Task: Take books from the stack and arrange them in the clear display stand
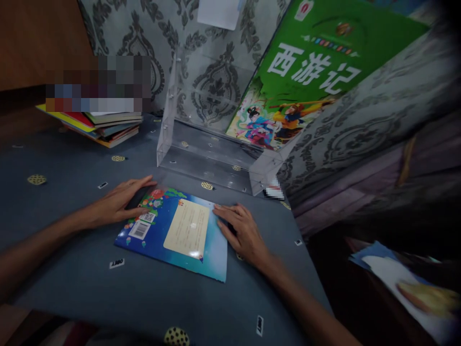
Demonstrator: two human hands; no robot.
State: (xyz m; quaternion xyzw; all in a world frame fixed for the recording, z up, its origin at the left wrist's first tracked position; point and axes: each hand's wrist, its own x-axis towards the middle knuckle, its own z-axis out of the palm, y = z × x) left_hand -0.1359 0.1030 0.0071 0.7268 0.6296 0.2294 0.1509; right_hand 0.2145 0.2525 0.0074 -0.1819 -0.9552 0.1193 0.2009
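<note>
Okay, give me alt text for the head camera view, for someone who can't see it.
Two bare hands, left and right, rest at opposite sides of a blue book on a grey-blue patterned tablecloth. Beyond it stand a clear rack, a stack of books and a green picture book.

The one view comes from the wearer's head, above and behind the left hand (120, 202) and right hand (245, 233). It faces forward and steeply down, close enough that the forearms run in from the left and bottom edges. The blue book (187, 230) between the hands lies just below mid-frame, seen obliquely from its near side. Past the grip, the view reaches over the tabletop (82, 274) to the clear rack (212, 166) and the patterned wall (140, 43), both farther from the lens. The framing is wide, with a dark upper right corner.
</note>
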